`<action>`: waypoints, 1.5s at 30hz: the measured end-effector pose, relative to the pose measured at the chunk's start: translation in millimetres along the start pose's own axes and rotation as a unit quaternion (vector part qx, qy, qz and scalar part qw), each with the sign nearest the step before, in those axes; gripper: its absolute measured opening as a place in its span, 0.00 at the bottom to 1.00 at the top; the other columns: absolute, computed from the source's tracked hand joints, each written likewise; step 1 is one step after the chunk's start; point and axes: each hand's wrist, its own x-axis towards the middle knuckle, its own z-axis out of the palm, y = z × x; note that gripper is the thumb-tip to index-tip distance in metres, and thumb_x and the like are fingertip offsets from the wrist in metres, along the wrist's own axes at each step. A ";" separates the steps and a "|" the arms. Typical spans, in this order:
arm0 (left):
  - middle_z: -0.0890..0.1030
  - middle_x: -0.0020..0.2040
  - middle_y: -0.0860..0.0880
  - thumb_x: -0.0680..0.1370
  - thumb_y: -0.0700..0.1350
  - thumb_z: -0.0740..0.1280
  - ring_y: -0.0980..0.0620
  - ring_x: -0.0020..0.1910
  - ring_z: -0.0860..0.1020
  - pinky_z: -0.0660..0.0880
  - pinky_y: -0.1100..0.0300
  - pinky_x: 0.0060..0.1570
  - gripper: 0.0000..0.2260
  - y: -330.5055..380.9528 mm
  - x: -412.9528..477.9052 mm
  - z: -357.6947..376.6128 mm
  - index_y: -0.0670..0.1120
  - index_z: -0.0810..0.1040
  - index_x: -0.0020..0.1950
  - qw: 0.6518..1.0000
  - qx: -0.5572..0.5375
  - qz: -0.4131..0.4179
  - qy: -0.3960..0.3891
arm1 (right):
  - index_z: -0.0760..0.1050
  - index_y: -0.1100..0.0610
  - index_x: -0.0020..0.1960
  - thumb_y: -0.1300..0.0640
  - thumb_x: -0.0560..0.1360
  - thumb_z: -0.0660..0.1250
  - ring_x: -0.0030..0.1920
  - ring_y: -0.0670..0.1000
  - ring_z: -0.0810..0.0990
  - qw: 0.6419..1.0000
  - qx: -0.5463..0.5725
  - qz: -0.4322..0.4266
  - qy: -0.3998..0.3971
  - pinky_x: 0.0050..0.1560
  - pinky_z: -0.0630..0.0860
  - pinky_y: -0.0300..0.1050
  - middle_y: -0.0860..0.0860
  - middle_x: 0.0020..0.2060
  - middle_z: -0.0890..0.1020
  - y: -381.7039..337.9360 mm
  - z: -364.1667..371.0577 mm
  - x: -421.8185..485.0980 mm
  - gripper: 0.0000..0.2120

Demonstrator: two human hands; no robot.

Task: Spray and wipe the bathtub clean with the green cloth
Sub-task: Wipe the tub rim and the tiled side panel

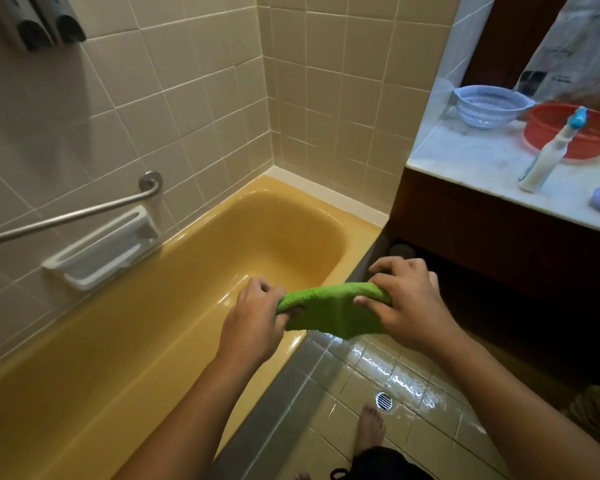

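Note:
The green cloth [329, 308] is stretched between both hands above the near rim of the yellow bathtub [174, 323]. My left hand [253, 317] grips the cloth's left end over the tub's inside. My right hand [409, 303] grips the right end, with the thumb on the cloth's front. A white spray bottle with a blue nozzle [551, 150] stands on the white counter [465, 157] at the right, away from both hands.
A steel grab bar [77, 213] and a white soap dish [104, 251] are fixed to the tiled wall at the left. A white colander [489, 103] and a red basin [575, 133] sit on the counter. The tiled floor [395, 368] is wet, with a drain [384, 400] near my bare foot [369, 431].

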 end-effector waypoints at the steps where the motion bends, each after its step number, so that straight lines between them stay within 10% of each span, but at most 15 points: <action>1: 0.69 0.60 0.51 0.81 0.54 0.68 0.47 0.58 0.72 0.76 0.50 0.49 0.08 -1.8 -2.3 0.0 0.52 0.77 0.58 0.999 -0.017 -0.024 0.013 | 0.83 0.46 0.51 0.31 0.78 0.60 0.58 0.49 0.70 1.000 0.012 -0.013 0.011 0.60 0.63 0.52 0.41 0.53 0.79 -6.2 0.6 1.5 0.22; 6: 0.83 0.51 0.43 0.85 0.56 0.62 0.44 0.48 0.84 0.81 0.45 0.53 0.23 10.7 -25.4 -9.3 0.55 0.62 0.79 0.942 -0.276 -0.189 0.002 | 0.83 0.51 0.57 0.44 0.79 0.70 0.39 0.45 0.78 0.983 0.042 -0.135 0.117 0.58 0.72 0.53 0.44 0.38 0.83 -31.9 17.5 -0.3 0.13; 10: 0.85 0.56 0.35 0.83 0.60 0.63 0.36 0.50 0.86 0.83 0.37 0.53 0.21 45.8 -22.2 -14.5 0.53 0.67 0.73 0.676 -0.664 -0.293 -0.132 | 0.83 0.56 0.58 0.55 0.73 0.79 0.41 0.49 0.84 0.946 0.037 -0.271 0.176 0.52 0.76 0.46 0.48 0.43 0.87 -48.6 25.6 -3.8 0.15; 12: 0.82 0.61 0.35 0.81 0.54 0.70 0.38 0.49 0.86 0.84 0.40 0.48 0.28 44.2 -13.4 -7.9 0.49 0.64 0.77 0.635 -0.697 -0.319 -0.091 | 0.82 0.54 0.57 0.51 0.78 0.73 0.43 0.48 0.85 0.931 0.040 -0.323 0.168 0.47 0.78 0.44 0.48 0.46 0.87 -52.9 31.4 -4.3 0.10; 17: 0.83 0.61 0.41 0.80 0.36 0.71 0.46 0.46 0.85 0.81 0.54 0.35 0.30 35.4 -0.4 2.5 0.54 0.64 0.77 0.636 -0.688 -0.346 0.045 | 0.82 0.51 0.61 0.44 0.80 0.71 0.46 0.45 0.84 0.927 0.069 -0.367 0.037 0.43 0.81 0.46 0.45 0.52 0.87 -40.8 49.6 -4.9 0.14; 23: 0.86 0.57 0.40 0.77 0.28 0.71 0.44 0.52 0.86 0.82 0.49 0.43 0.35 19.2 -9.5 -4.7 0.59 0.67 0.75 0.649 -0.669 -0.335 0.137 | 0.79 0.43 0.60 0.38 0.78 0.68 0.52 0.41 0.82 0.928 0.338 -0.115 -0.108 0.47 0.82 0.47 0.38 0.53 0.83 -32.9 56.3 22.3 0.14; 29: 0.85 0.56 0.36 0.77 0.29 0.71 0.40 0.51 0.86 0.84 0.42 0.48 0.34 22.6 -45.0 -16.2 0.59 0.69 0.74 0.629 -0.652 -0.364 0.215 | 0.64 0.34 0.69 0.42 0.81 0.64 0.53 0.39 0.84 0.770 0.500 -0.018 -0.396 0.54 0.76 0.43 0.43 0.51 0.87 -70.2 55.3 69.3 0.19; 37: 0.83 0.59 0.52 0.81 0.50 0.72 0.49 0.54 0.85 0.82 0.40 0.57 0.27 13.0 -160.1 -27.0 0.70 0.62 0.71 0.726 -0.419 -0.476 0.267 | 0.66 0.34 0.71 0.59 0.83 0.66 0.53 0.52 0.82 0.693 0.469 -0.144 -0.528 0.50 0.81 0.42 0.60 0.55 0.81 -156.7 82.6 21.7 0.25; 40: 0.70 0.72 0.52 0.77 0.49 0.75 0.51 0.68 0.75 0.75 0.47 0.68 0.35 5.9 -217.0 -27.4 0.65 0.61 0.77 0.774 -0.331 -0.498 0.210 | 0.66 0.41 0.74 0.68 0.80 0.68 0.57 0.47 0.80 0.689 0.399 -0.258 -0.548 0.58 0.81 0.43 0.47 0.59 0.78 -194.5 97.7 -12.1 0.31; 45: 0.67 0.70 0.47 0.81 0.46 0.72 0.46 0.67 0.72 0.69 0.58 0.60 0.29 -7.5 -290.0 -22.0 0.54 0.63 0.78 0.744 -0.163 -0.605 0.234 | 0.76 0.52 0.68 0.66 0.76 0.72 0.53 0.51 0.80 0.709 0.261 -0.440 -0.486 0.55 0.78 0.42 0.51 0.55 0.80 -263.0 136.6 -76.3 0.23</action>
